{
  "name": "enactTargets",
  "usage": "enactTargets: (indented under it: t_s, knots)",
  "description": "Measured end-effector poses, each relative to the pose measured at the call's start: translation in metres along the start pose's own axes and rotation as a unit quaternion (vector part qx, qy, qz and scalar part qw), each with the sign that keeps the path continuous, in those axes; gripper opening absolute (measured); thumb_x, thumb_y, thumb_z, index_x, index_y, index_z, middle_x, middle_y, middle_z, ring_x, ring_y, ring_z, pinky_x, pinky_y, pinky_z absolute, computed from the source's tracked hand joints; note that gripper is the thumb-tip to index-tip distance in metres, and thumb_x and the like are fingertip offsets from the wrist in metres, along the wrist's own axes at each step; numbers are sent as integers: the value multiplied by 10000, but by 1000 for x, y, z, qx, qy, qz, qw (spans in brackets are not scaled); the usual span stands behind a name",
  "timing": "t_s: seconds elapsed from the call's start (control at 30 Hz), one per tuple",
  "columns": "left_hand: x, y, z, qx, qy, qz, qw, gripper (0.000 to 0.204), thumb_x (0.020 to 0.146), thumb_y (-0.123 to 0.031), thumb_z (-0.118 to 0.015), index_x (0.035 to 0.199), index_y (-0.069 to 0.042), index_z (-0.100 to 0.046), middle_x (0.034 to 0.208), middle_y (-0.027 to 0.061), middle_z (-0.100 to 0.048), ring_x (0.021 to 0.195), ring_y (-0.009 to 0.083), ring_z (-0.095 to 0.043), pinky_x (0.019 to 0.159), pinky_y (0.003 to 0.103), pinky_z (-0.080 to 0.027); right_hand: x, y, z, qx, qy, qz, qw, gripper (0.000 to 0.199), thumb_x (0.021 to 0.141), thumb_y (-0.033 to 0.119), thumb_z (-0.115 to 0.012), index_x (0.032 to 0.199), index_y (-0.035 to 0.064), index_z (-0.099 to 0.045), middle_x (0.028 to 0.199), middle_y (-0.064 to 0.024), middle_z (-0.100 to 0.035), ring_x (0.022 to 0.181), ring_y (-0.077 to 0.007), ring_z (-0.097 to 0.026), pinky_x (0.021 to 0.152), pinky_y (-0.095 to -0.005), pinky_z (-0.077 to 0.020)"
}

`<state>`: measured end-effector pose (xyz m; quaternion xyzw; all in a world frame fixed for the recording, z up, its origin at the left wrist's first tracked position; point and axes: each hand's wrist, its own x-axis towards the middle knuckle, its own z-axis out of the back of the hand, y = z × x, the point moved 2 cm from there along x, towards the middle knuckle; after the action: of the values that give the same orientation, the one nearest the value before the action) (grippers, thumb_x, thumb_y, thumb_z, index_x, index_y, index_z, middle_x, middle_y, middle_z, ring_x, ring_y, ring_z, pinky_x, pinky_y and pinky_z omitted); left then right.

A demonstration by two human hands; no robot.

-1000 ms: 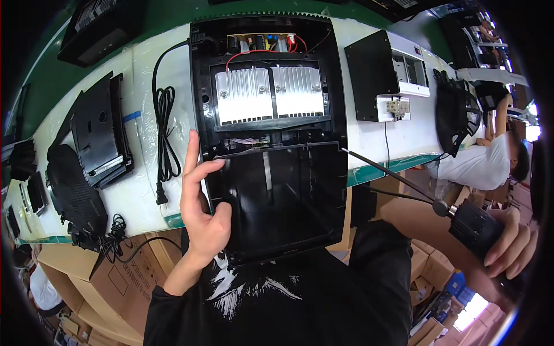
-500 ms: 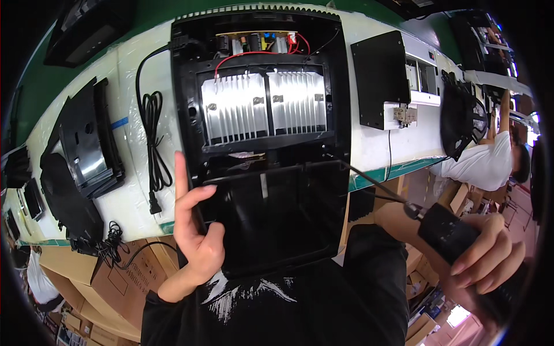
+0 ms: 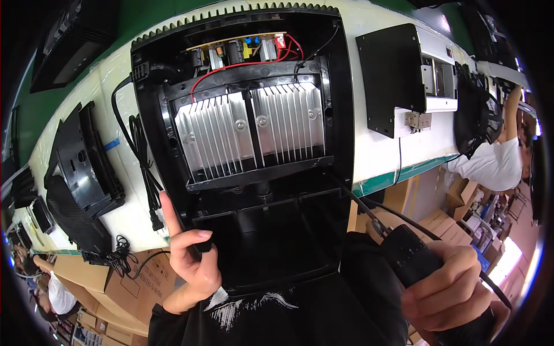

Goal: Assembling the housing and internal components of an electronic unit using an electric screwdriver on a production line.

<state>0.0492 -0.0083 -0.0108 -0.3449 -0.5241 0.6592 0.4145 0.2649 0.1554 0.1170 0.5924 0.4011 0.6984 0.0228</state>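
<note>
In front of me lies a large black plastic housing with two finned silver heat sinks screwed inside it. A circuit board with red wires sits above them. My left hand grips the housing's left rim between thumb and fingers, its index finger stretched out along the side. My right hand is wrapped round a black electric screwdriver. Its long thin shaft slants up and left to the housing's right side, below the heat sinks; the dark interior hides exactly where the tip rests.
A black power cord lies left of the housing. Black plastic panels are further left, and a black-and-white metal box stands right. Cardboard boxes sit below the table edge. Another person in a white shirt is at far right.
The housing now appears tilted, its far end further left. My right hand and the screwdriver have moved left and lower. My left hand still holds the rim.
</note>
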Motion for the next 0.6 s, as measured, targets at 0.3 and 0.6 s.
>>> enactTargets:
  t_s: [0.3,0.6]
  knots:
    - [3,-3,-1,-29,-26,10,999,339,600,161,-449,840,-72,-506,1444,348,-103,1387,397,-91,1094,398,-82,-3,1,-1,21,-34,27,999,283,684,2,-747,646,28,-468,639,-59,-551,459,-130,-568,409,-189,-512]
    - [-5,5,1,-25,-41,15,999,326,601,163,-447,823,-68,-504,1427,368,-127,1380,408,-113,1096,408,-75,-15,-10,-3,-27,-37,-52,998,307,691,31,-750,579,40,-464,636,-41,-523,433,-110,-540,403,-183,-498]
